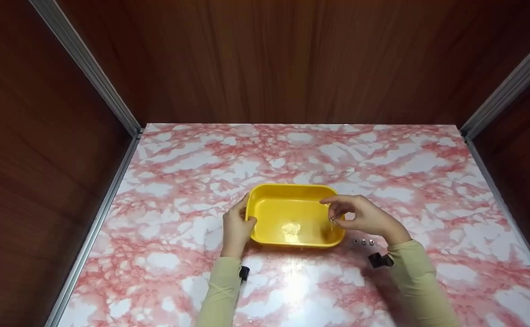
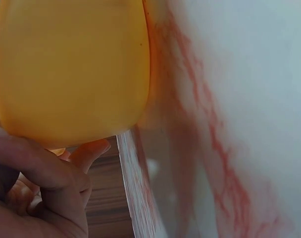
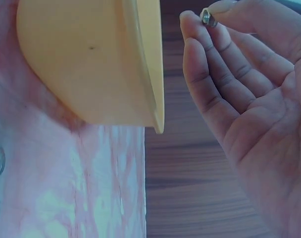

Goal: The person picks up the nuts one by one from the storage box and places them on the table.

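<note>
A yellow plastic tub (image 1: 292,193) stands on the marbled table. My left hand (image 1: 237,229) grips its left end, with the thumb over the rim and the fingers along the outside. In the left wrist view that hand (image 2: 46,178) shows beside the tub's outer wall (image 2: 76,69). Above the tub's right end, my right hand (image 1: 360,215) pinches a small metal nut (image 3: 207,18) between thumb and fingertips, near the height of the rim. Three more nuts (image 1: 364,242) lie in a row on the table, just right of the tub's front right corner.
The red-and-white marbled table (image 1: 178,181) is bordered by dark wood panels (image 1: 269,63) at the back and sides, with metal rails (image 1: 96,68) at the corners. Black wrist bands (image 1: 379,260) sit at both sleeves. Light glares off the tub's floor and the table front.
</note>
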The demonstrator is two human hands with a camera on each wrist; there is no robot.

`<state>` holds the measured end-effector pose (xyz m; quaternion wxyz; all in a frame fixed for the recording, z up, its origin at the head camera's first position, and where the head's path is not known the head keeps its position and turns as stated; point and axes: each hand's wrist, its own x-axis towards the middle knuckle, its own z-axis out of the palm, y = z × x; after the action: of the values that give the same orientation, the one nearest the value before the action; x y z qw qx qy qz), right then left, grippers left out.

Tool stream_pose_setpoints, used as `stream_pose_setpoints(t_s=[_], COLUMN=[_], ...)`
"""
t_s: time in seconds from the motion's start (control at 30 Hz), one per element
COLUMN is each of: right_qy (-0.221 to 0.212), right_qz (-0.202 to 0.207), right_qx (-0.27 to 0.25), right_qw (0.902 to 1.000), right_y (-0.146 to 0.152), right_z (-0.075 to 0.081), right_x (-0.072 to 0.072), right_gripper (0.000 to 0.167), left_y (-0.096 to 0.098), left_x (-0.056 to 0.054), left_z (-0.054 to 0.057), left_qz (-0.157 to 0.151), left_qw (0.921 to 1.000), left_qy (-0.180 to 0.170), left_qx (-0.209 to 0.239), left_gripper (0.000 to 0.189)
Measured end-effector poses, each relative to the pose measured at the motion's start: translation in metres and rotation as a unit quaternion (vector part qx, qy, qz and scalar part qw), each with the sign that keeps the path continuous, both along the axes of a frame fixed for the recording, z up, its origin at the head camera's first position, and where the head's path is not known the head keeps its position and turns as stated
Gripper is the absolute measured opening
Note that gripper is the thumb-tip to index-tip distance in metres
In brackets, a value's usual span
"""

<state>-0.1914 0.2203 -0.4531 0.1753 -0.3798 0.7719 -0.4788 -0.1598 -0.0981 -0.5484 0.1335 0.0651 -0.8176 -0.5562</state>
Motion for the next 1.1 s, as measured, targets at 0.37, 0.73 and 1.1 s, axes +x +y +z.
stream_pose_setpoints(t_s=[0.37,0.73,1.1], right_qy=[0.025,0.013,0.011], right_qz=[-0.010,-0.024,-0.031], right_qx=[-0.001,0.002,0.003], right_qw=[0.9996,0.9996,0.9995], right_y=[0.017,0.030,0.037], right_z=[0.000,-0.006,-0.009], right_x=[0.004,0.009,0.012], right_gripper=[0.048,0.051,0.050], left_y=[0.000,0.000,0.000], left_x=[0.000,0.000,0.001], left_z=[0.000,0.000,-0.001], left_qz=[-0.002,-0.005,-0.010], left_qw=[1.0000,0.9999,0.9997], left_qy=[0.008,0.007,0.005], left_qx=[0.001,0.015,0.024], left_gripper=[0.069,0.067,0.067])
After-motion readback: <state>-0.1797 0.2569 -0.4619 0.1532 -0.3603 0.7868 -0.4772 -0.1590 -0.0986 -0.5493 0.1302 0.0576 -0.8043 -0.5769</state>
